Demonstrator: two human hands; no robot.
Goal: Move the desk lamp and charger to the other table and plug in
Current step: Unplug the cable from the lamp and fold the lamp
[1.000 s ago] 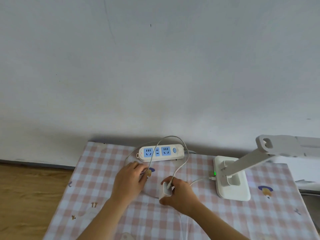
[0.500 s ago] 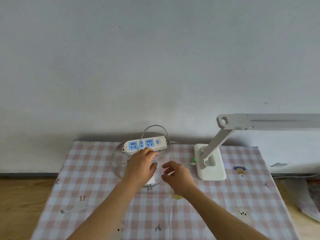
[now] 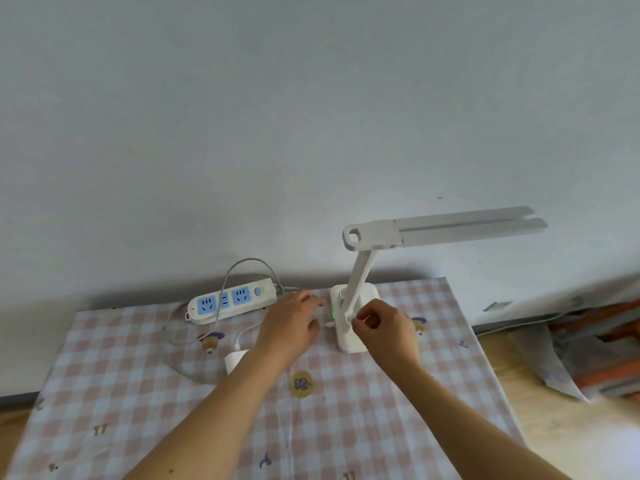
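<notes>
The white desk lamp [image 3: 356,341] stands at the back right of the checked table [image 3: 104,393], with a green light lit on its base's left side. The white charger block [image 3: 234,359] lies on the cloth beside my left forearm, and its thin cable [image 3: 246,331] runs to a plug at the lamp's base. My left hand [image 3: 289,323] lies over the cloth, fingers stretched toward that plug. My right hand [image 3: 386,329] hovers over the base with fingers curled at the foot of the stem; whether it grips the stem is unclear.
A white power strip [image 3: 231,301] with blue sockets lies at the back against the wall, its grey cord [image 3: 249,263] looping above and around it. Crumpled bags [image 3: 595,355] lie on the wooden floor to the right of the table.
Both hands have left the charger, which now lies on the cloth, and moved right to the lamp's base. The view has swung so the lamp sits nearer the middle.
</notes>
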